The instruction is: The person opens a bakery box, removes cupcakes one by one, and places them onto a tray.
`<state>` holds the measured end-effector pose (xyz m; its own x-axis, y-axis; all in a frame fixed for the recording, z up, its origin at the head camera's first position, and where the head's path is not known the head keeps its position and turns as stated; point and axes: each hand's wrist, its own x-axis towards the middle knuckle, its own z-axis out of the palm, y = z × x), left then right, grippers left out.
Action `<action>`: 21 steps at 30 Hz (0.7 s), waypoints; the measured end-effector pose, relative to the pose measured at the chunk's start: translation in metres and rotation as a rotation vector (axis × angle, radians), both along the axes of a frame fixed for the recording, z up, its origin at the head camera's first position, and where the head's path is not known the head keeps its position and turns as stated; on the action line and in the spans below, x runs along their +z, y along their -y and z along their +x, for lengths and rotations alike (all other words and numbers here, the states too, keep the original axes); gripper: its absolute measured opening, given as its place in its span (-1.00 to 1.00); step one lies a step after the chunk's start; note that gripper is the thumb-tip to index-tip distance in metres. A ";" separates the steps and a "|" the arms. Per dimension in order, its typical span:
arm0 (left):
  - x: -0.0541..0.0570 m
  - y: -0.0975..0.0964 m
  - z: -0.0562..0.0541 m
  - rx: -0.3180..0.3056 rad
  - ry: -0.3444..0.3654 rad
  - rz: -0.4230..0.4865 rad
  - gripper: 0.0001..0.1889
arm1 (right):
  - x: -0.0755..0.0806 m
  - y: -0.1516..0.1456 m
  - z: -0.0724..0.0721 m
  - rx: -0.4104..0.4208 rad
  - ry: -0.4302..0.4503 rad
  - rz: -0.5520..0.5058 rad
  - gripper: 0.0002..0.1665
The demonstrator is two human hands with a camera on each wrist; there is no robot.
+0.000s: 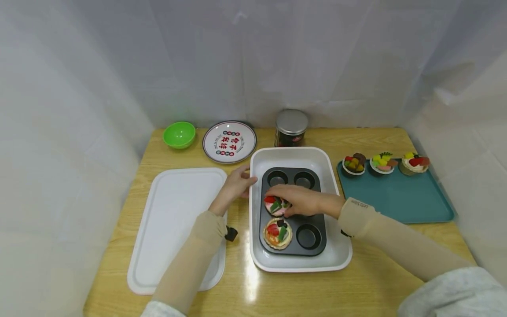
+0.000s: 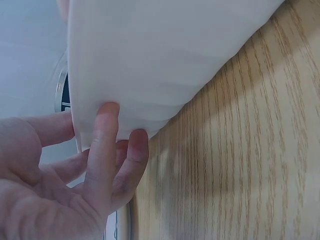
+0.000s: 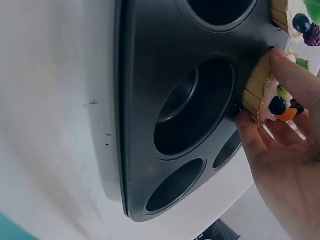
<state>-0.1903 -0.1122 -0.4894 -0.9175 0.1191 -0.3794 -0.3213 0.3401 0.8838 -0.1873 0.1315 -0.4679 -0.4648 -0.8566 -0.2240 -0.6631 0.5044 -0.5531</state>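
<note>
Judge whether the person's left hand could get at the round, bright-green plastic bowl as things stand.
Probably yes, if the left hand lets go of the white rectangular plastic tub: the green bowl stands uncovered, and nothing tall stands between hand and bowl.

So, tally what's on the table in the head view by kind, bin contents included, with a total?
Cakes: 5
Trays: 2
Muffin pan: 1
Bin: 1
Plate: 1
Bowl: 1
Can: 1
Total: 12
</note>
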 end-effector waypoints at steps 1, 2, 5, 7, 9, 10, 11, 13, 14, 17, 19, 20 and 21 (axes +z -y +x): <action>0.000 0.000 0.000 -0.001 0.001 0.000 -0.39 | 0.001 0.000 0.000 -0.002 0.001 0.005 -0.16; 0.000 0.000 0.000 -0.003 0.001 -0.001 -0.39 | 0.001 0.001 0.000 -0.003 0.004 0.012 -0.17; 0.001 0.000 0.000 -0.002 0.003 -0.001 -0.39 | 0.004 0.003 0.000 -0.015 0.023 0.037 -0.22; 0.001 0.000 0.000 -0.002 0.004 0.000 -0.39 | 0.005 0.004 0.001 -0.015 0.009 0.060 -0.24; 0.001 0.000 0.000 -0.001 0.006 0.002 -0.39 | 0.006 0.006 0.002 -0.017 -0.018 0.097 -0.23; 0.000 0.000 0.000 -0.002 0.006 0.002 -0.39 | 0.006 0.007 0.002 -0.018 -0.035 0.116 -0.22; 0.000 0.000 0.000 -0.002 0.008 0.001 -0.39 | 0.006 0.008 0.002 -0.019 -0.051 0.133 -0.20; 0.000 0.000 -0.001 -0.003 0.009 -0.001 -0.39 | 0.006 0.009 0.003 -0.018 -0.080 0.164 -0.17; 0.000 0.001 -0.001 -0.003 0.009 -0.004 -0.39 | 0.006 0.010 0.003 -0.020 -0.090 0.178 -0.15; -0.001 0.001 -0.001 -0.006 0.009 -0.006 -0.39 | 0.006 0.011 0.002 -0.013 -0.105 0.192 -0.14; -0.001 0.001 -0.001 -0.006 0.009 -0.001 -0.39 | 0.007 0.012 0.000 -0.020 -0.087 0.193 -0.13; -0.001 0.001 -0.001 -0.005 0.008 0.005 -0.39 | 0.007 0.013 0.000 -0.027 -0.076 0.188 -0.12; -0.001 0.001 -0.001 -0.004 0.007 0.009 -0.39 | 0.008 0.013 -0.001 -0.037 -0.064 0.184 -0.11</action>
